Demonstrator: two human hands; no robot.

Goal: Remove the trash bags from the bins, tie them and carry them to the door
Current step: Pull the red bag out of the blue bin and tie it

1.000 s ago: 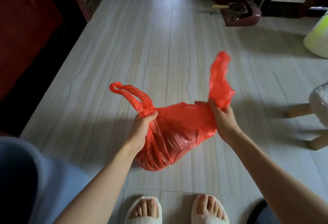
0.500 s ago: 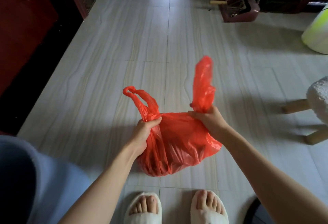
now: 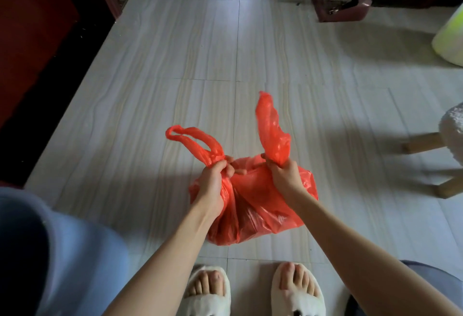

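While a person stands in white slippers (image 3: 253,290) on a pale tiled floor (image 3: 200,65), the left hand (image 3: 211,185) grips one gathered handle of a full red trash bag (image 3: 260,205), held above the floor, and the right hand (image 3: 284,176) clutches the other handle.

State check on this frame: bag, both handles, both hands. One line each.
red trash bag: full, out of any bin, held above the floor, not yet tied
left handle: untied loop, sticking up from the left grip
right handle: untied, upright above the right grip
left hand: grips the left handle's base
right hand: grips the right handle's base
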